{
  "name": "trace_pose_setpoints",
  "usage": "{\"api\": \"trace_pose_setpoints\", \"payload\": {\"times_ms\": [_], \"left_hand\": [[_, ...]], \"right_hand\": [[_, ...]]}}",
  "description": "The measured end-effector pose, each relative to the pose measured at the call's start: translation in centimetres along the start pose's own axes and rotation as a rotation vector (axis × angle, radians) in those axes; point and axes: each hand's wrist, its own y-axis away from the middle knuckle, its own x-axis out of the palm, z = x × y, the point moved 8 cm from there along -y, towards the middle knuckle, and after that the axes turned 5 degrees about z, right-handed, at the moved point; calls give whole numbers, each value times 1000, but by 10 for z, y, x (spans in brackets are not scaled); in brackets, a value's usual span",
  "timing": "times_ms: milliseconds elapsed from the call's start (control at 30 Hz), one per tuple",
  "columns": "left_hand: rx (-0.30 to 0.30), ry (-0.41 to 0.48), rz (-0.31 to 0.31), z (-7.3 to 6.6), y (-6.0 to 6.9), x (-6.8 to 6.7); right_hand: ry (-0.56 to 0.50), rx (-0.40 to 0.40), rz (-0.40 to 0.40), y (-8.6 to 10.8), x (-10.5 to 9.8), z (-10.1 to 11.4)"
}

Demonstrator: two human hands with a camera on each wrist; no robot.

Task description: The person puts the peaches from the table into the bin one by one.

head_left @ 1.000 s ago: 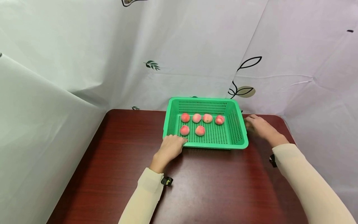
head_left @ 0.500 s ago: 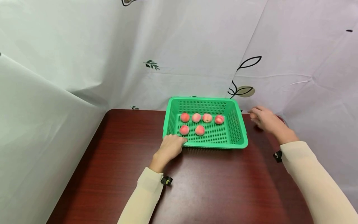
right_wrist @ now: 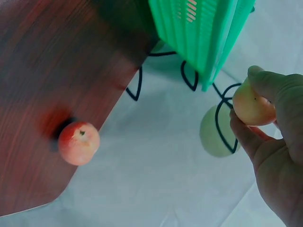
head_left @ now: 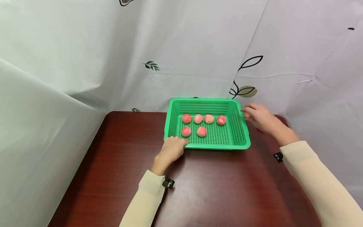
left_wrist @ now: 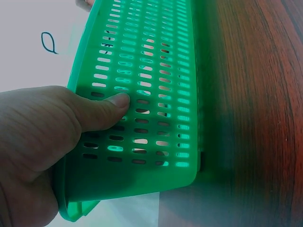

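Note:
A green slotted plastic basket (head_left: 205, 147) stands at the back of the table, with several pink-red peaches (head_left: 201, 131) spread over its floor in two rows. My left hand (head_left: 172, 149) grips its near rim at the left; in the left wrist view the thumb (left_wrist: 111, 109) presses flat on the outer wall. Just outside the right rim, my right hand (head_left: 262, 119) is raised, and the right wrist view shows it pinching a peach (right_wrist: 251, 106) between thumb and fingers. Another peach (right_wrist: 79, 143) lies on the table near its edge, hidden from the head view.
The dark red-brown wooden table (head_left: 119, 164) ends close behind the basket. White cloth (head_left: 198, 47) with leaf prints hangs along the back and both sides.
My right hand first moves right and slightly up from beside the basket's right wall, then back left to the right rim with a peach. My left hand stays on the near rim.

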Motion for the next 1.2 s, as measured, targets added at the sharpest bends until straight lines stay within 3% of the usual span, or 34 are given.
{"api": "trace_pose_setpoints", "payload": {"times_ms": [167,433,600,767,900,1033,1200], "left_hand": [[-4,9,-6,0,1,-2],[-12,11,-8,2,2,-2],[-10,10,-11,2,1,-1],[-9,26,-11,2,1,-1],[-13,26,-10,1,1,-1],[-13,16,-9,1,0,0],[-14,6,-11,1,1,2]], "right_hand": [[-3,-26,28,-8,6,8],[-7,-155,52,-23,18,31],[-22,-201,143,-31,35,39],[-74,-169,249,-39,48,45],[-84,-179,279,-45,54,51],[-61,-196,331,-49,62,56],[-21,-150,445,-54,73,56]]}}
